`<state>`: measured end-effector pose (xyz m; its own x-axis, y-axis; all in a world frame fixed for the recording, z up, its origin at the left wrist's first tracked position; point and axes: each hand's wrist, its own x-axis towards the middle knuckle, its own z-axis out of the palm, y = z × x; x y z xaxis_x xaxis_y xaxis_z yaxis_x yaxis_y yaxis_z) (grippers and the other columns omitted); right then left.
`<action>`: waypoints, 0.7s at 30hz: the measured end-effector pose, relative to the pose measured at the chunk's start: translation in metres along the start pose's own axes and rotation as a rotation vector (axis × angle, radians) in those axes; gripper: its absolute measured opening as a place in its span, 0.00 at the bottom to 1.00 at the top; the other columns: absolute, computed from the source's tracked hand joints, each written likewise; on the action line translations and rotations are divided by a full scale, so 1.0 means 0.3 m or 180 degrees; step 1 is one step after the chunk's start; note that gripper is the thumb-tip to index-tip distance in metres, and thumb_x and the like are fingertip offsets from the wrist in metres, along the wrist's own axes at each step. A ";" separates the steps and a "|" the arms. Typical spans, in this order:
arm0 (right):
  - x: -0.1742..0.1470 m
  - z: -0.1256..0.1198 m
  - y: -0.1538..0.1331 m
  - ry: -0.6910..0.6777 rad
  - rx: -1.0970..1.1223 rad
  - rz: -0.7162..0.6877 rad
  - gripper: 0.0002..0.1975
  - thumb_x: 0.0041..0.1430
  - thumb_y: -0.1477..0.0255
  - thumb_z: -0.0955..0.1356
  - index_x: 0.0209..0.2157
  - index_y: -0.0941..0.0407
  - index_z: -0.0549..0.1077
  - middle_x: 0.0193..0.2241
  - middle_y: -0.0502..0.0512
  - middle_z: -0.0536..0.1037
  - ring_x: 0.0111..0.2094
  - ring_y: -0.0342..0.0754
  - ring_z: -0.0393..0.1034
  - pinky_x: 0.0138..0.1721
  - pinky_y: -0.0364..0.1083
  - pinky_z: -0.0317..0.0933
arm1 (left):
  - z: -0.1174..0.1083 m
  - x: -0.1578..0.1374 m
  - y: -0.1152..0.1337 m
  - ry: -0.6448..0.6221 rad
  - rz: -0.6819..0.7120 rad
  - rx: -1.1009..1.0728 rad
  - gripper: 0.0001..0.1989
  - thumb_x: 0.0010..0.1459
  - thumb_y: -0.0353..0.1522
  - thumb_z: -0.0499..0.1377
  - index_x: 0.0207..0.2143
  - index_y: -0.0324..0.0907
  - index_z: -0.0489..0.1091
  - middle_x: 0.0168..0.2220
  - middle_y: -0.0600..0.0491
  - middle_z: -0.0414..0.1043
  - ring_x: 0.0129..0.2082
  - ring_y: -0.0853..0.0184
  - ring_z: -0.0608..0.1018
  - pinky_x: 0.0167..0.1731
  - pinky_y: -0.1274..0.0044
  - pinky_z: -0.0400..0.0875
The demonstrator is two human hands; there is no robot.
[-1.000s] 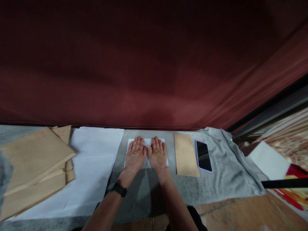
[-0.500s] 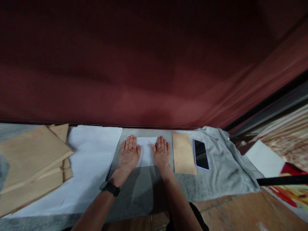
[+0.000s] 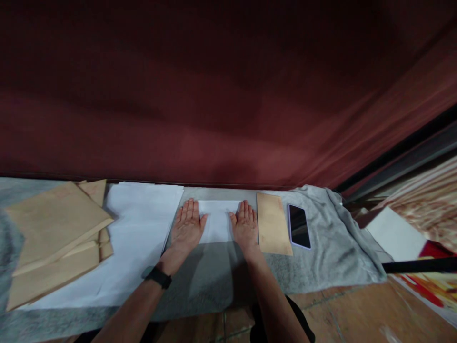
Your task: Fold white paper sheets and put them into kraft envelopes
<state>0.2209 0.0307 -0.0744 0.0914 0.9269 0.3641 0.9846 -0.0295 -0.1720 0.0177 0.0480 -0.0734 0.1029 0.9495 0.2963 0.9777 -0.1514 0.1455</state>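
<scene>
Both palms press down on a folded white sheet of paper [image 3: 217, 221] lying on a grey cloth [image 3: 210, 281]. My left hand [image 3: 187, 226] lies flat over its left end, fingers stretched forward, thumb pointing inward. Over the right end rests my right hand [image 3: 245, 226], flat as well, its thumb angled in. The paper's middle shows between them; its two ends are partly hidden under the hands. Just right of my right hand lies a brown envelope [image 3: 274, 224]. A stack of larger white sheets [image 3: 137, 238] is left of my left hand.
Several brown envelopes [image 3: 53, 228] are piled at the far left, partly over the white sheets. A phone with a purple edge [image 3: 299, 226] lies right of the single envelope. Behind the cloth rises a dark red curtain [image 3: 214, 143]. Tiled floor [image 3: 342, 309] shows at the front right.
My hands have slid apart, the left one leftward and the right one rightward, uncovering more of the folded paper. The view has shifted slightly.
</scene>
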 end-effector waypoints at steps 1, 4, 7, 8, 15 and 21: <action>-0.002 0.000 0.002 0.0016 0.0015 0.0000 0.33 0.75 0.59 0.55 0.68 0.70 0.60 0.67 0.76 0.63 0.67 0.64 0.60 0.65 0.61 0.54 | -0.003 -0.002 -0.002 -0.0012 0.0005 0.0010 0.36 0.69 0.42 0.43 0.67 0.22 0.57 0.69 0.31 0.55 0.71 0.49 0.59 0.69 0.59 0.53; -0.008 0.000 0.010 -0.0006 0.0041 0.0021 0.33 0.75 0.59 0.55 0.68 0.70 0.59 0.67 0.76 0.62 0.67 0.64 0.59 0.66 0.61 0.54 | -0.013 -0.007 -0.008 -0.0063 0.0019 0.0029 0.35 0.69 0.42 0.43 0.67 0.21 0.57 0.69 0.30 0.55 0.71 0.48 0.59 0.69 0.59 0.52; -0.013 -0.007 0.018 0.0030 0.0069 0.0095 0.34 0.75 0.59 0.54 0.68 0.72 0.59 0.67 0.78 0.62 0.67 0.64 0.59 0.65 0.62 0.54 | -0.028 -0.019 -0.005 -0.0071 -0.0033 0.0042 0.35 0.69 0.40 0.43 0.66 0.19 0.57 0.69 0.28 0.55 0.71 0.47 0.59 0.69 0.58 0.52; -0.015 -0.011 0.019 0.0071 0.0096 0.0120 0.34 0.75 0.59 0.54 0.68 0.72 0.58 0.67 0.78 0.62 0.68 0.65 0.58 0.65 0.62 0.54 | -0.034 -0.027 0.001 -0.0045 -0.0036 0.0039 0.34 0.70 0.39 0.43 0.66 0.19 0.57 0.69 0.28 0.55 0.71 0.47 0.59 0.69 0.58 0.52; -0.069 -0.068 -0.071 -0.0316 0.0714 -0.0421 0.30 0.76 0.62 0.51 0.72 0.63 0.52 0.71 0.66 0.55 0.72 0.54 0.49 0.69 0.58 0.51 | -0.064 -0.146 0.118 -0.0064 0.0729 -0.0229 0.30 0.69 0.35 0.44 0.70 0.30 0.53 0.71 0.39 0.55 0.73 0.56 0.55 0.70 0.59 0.52; -0.142 -0.088 -0.107 -0.0638 0.0806 -0.0988 0.28 0.76 0.64 0.54 0.71 0.60 0.56 0.71 0.60 0.58 0.72 0.50 0.49 0.72 0.54 0.47 | -0.054 -0.215 0.146 -0.0234 0.1087 -0.0262 0.30 0.67 0.28 0.43 0.70 0.31 0.53 0.71 0.38 0.56 0.72 0.56 0.57 0.70 0.57 0.54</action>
<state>0.1892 -0.0178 -0.0603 -0.2580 0.9323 0.2535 0.8911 0.3310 -0.3103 0.0508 -0.0245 -0.0708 0.4371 0.8571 0.2728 0.8669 -0.4823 0.1262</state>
